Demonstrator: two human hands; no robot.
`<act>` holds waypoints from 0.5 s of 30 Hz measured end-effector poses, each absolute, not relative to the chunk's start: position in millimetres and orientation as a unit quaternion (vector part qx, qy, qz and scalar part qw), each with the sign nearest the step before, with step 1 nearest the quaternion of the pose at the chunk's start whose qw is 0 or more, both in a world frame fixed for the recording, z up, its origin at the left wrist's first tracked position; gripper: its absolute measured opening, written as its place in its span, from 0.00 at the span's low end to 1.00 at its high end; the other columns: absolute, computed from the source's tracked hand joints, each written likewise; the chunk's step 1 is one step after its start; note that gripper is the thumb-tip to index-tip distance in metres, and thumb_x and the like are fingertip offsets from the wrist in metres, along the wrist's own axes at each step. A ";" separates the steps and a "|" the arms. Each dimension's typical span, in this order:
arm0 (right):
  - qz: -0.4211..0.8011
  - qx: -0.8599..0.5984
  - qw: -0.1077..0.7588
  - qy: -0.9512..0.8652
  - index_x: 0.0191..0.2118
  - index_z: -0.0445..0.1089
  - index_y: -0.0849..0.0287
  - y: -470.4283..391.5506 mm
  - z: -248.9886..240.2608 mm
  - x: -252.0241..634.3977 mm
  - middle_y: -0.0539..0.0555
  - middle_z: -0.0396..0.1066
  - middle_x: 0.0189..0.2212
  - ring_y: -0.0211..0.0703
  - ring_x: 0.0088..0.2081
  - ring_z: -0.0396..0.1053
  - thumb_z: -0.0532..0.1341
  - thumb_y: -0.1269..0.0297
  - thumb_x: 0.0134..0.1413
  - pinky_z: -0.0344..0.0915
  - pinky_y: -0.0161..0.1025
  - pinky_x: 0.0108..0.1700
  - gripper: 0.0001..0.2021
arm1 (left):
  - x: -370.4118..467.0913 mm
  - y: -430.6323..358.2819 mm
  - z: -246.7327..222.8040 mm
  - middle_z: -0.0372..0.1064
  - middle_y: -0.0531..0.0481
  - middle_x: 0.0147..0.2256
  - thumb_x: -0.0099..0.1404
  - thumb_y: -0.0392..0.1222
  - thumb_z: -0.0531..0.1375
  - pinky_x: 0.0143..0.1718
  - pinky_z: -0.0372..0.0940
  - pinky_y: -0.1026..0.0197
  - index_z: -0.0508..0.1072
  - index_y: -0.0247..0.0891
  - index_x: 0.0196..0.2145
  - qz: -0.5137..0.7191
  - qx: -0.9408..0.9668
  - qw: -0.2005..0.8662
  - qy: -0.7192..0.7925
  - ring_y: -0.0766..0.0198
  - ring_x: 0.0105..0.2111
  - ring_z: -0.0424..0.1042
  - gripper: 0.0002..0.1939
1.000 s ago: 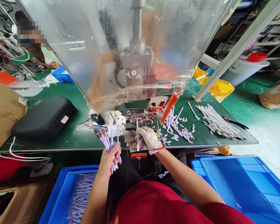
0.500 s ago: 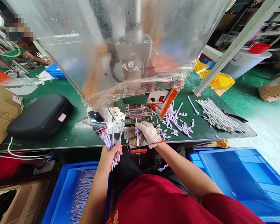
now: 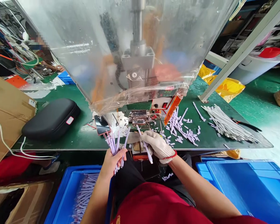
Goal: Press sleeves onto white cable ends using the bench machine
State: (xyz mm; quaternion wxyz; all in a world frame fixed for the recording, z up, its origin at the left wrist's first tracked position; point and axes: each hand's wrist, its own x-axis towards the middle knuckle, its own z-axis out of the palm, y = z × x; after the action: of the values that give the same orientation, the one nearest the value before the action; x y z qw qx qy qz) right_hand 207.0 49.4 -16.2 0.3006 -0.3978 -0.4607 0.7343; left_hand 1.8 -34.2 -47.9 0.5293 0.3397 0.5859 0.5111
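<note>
No text can be read with certainty; a round white sticker (image 3: 134, 75) on the press head (image 3: 140, 83) bears a dark mark too small to decipher; a tiny dark marking (image 3: 111, 83) left of it resembles two characters, illegible; the white labels on the black case (image 3: 51, 119) and the cardboard box (image 3: 11, 115) show no readable print; the gold emblem (image 3: 118, 219) on the red shirt (image 3: 151, 203) is likewise unreadable.

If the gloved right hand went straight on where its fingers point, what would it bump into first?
Beyond the strip it holds, the right hand would probably meet the metal plate; if it passes above, the bunch in the left hand comes next. Depth is unclear.
</note>
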 end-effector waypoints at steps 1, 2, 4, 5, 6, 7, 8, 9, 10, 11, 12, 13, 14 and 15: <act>0.741 -0.383 0.302 -0.462 0.30 0.64 0.57 46.6 -14.3 213.1 0.48 0.69 0.21 0.33 0.16 0.60 0.64 0.54 0.52 0.58 0.30 0.16 0.13 | 1.8 -34.4 -47.4 0.65 0.52 0.15 0.53 0.55 0.70 0.12 0.48 0.70 0.76 0.33 0.23 0.503 0.353 0.524 0.590 0.75 0.10 0.55 0.20; 0.750 -0.366 0.309 -0.457 0.31 0.64 0.57 43.8 -12.1 218.6 0.48 0.69 0.23 0.33 0.17 0.61 0.64 0.57 0.50 0.60 0.31 0.17 0.11 | 2.3 -34.7 -46.2 0.65 0.52 0.15 0.54 0.55 0.69 0.12 0.48 0.70 0.76 0.33 0.23 0.496 0.367 0.519 0.592 0.75 0.11 0.55 0.20; 0.769 -0.336 0.344 -0.421 0.34 0.65 0.56 38.6 -7.1 226.1 0.48 0.68 0.26 0.34 0.21 0.64 0.64 0.62 0.46 0.63 0.31 0.21 0.09 | 5.9 -35.5 -41.6 0.67 0.51 0.16 0.55 0.55 0.69 0.13 0.49 0.69 0.76 0.33 0.22 0.482 0.394 0.513 0.590 0.75 0.11 0.56 0.20; 0.777 -0.328 0.363 -0.397 0.35 0.66 0.56 36.3 -4.1 227.6 0.48 0.67 0.27 0.34 0.23 0.64 0.63 0.63 0.45 0.64 0.31 0.23 0.10 | 8.8 -36.1 -38.3 0.68 0.50 0.17 0.56 0.54 0.68 0.13 0.50 0.69 0.76 0.33 0.22 0.475 0.405 0.513 0.590 0.74 0.12 0.56 0.20; 0.779 -0.329 0.379 -0.376 0.37 0.66 0.55 34.2 -0.9 227.7 0.48 0.65 0.26 0.34 0.23 0.62 0.63 0.62 0.45 0.63 0.30 0.23 0.10 | 12.1 -36.9 -34.5 0.69 0.49 0.17 0.56 0.54 0.68 0.14 0.51 0.68 0.76 0.34 0.21 0.466 0.415 0.512 0.591 0.74 0.12 0.57 0.19; 0.776 -0.339 0.390 -0.361 0.38 0.67 0.55 32.4 2.2 226.5 0.47 0.63 0.24 0.33 0.22 0.60 0.63 0.60 0.47 0.60 0.29 0.21 0.11 | 15.7 -38.0 -30.3 0.69 0.49 0.18 0.57 0.53 0.68 0.14 0.52 0.68 0.76 0.34 0.21 0.455 0.424 0.513 0.592 0.73 0.12 0.57 0.19; 0.769 -0.354 0.394 -0.357 0.39 0.67 0.55 30.5 5.1 224.2 0.45 0.60 0.22 0.32 0.19 0.55 0.63 0.57 0.50 0.56 0.29 0.19 0.12 | 19.2 -39.2 -26.1 0.69 0.49 0.17 0.57 0.53 0.68 0.15 0.53 0.68 0.75 0.34 0.20 0.445 0.432 0.512 0.594 0.73 0.12 0.58 0.19; 0.758 -0.370 0.396 -0.363 0.40 0.67 0.56 28.5 7.6 221.0 0.44 0.57 0.20 0.31 0.17 0.51 0.63 0.53 0.52 0.52 0.29 0.16 0.14 | 22.4 -40.6 -22.0 0.68 0.50 0.17 0.57 0.52 0.68 0.15 0.53 0.67 0.75 0.35 0.19 0.436 0.440 0.510 0.597 0.72 0.13 0.58 0.19; 0.744 -0.383 0.396 -0.379 0.40 0.68 0.56 26.1 9.2 217.1 0.42 0.55 0.18 0.30 0.16 0.48 0.63 0.49 0.53 0.49 0.29 0.15 0.16 | 25.2 -42.1 -18.1 0.67 0.50 0.16 0.58 0.52 0.67 0.16 0.53 0.67 0.74 0.35 0.19 0.428 0.449 0.506 0.599 0.71 0.13 0.58 0.19; 0.726 -0.391 0.398 -0.402 0.39 0.68 0.56 23.3 10.0 212.8 0.42 0.54 0.16 0.30 0.15 0.46 0.64 0.46 0.54 0.47 0.29 0.14 0.18 | 27.5 -43.5 -14.5 0.67 0.50 0.16 0.58 0.52 0.67 0.16 0.54 0.67 0.74 0.35 0.18 0.420 0.461 0.501 0.600 0.71 0.14 0.59 0.19; 0.705 -0.397 0.402 -0.428 0.37 0.69 0.57 20.2 9.8 208.5 0.42 0.54 0.15 0.30 0.14 0.46 0.64 0.45 0.53 0.46 0.30 0.14 0.19 | 29.3 -44.9 -11.5 0.67 0.50 0.17 0.58 0.51 0.67 0.17 0.54 0.66 0.74 0.36 0.18 0.410 0.476 0.497 0.599 0.70 0.14 0.60 0.19; 0.686 -0.400 0.405 -0.452 0.34 0.69 0.57 17.0 9.1 204.7 0.42 0.54 0.14 0.30 0.14 0.47 0.65 0.45 0.53 0.47 0.30 0.14 0.19 | 30.6 -46.3 -9.2 0.67 0.50 0.17 0.59 0.51 0.66 0.17 0.55 0.66 0.73 0.36 0.18 0.401 0.489 0.492 0.598 0.69 0.15 0.60 0.19; 0.670 -0.403 0.411 -0.469 0.31 0.68 0.58 14.1 8.1 202.0 0.43 0.55 0.14 0.30 0.14 0.48 0.65 0.45 0.53 0.47 0.31 0.15 0.19 | 31.7 -47.8 -7.6 0.66 0.50 0.17 0.60 0.51 0.65 0.18 0.55 0.65 0.72 0.37 0.18 0.392 0.504 0.487 0.595 0.69 0.15 0.61 0.19; 0.659 -0.405 0.418 -0.476 0.27 0.66 0.58 12.3 7.4 201.1 0.44 0.55 0.13 0.30 0.14 0.49 0.65 0.46 0.53 0.47 0.31 0.15 0.19 | 32.7 -49.9 -7.1 0.65 0.51 0.16 0.61 0.51 0.64 0.19 0.56 0.65 0.71 0.37 0.18 0.386 0.520 0.480 0.592 0.68 0.16 0.61 0.20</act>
State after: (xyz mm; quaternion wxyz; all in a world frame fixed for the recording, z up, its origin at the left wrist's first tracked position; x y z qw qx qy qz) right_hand 201.1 12.3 7.4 0.4179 -0.4054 -0.4763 0.6589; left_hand 32.7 -49.9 -7.1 0.4800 0.5196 0.5921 0.3861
